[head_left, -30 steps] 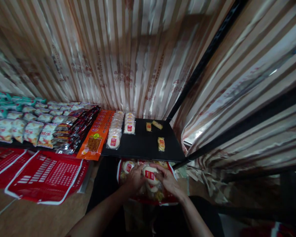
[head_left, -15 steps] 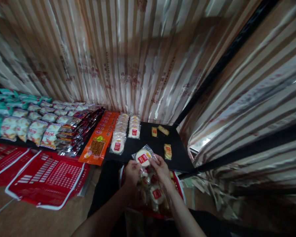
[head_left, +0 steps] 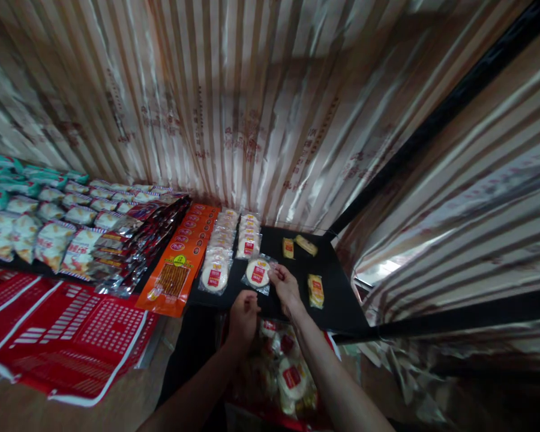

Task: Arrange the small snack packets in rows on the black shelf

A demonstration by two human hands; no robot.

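Observation:
My right hand (head_left: 285, 289) pinches the right edge of a wrapped round rice cracker (head_left: 258, 273) with a red label. The cracker packet is low over the black board (head_left: 292, 273), just in front of the shorter row of packed rice crackers (head_left: 249, 237); I cannot tell whether it touches the board. Closer to me, my left hand (head_left: 243, 315) is apart from the packet, its fingers curled together with nothing visible in them. Below both forearms sits a red basket holding several wrapped snacks (head_left: 292, 378), partly hidden by my arms.
A longer row of rice crackers (head_left: 215, 273) lies beside an orange snack bag (head_left: 173, 276). Farther left are dark foil packs (head_left: 148, 240) and white snack bags (head_left: 78, 247). Small yellow packets (head_left: 315, 291) lie right. A red basket (head_left: 85, 336) stands lower left; a black pole (head_left: 414, 132) slants behind.
The rice cracker packet has moved forward from above the basket to the board, in my right hand. My left hand has come off it and stays nearer to me.

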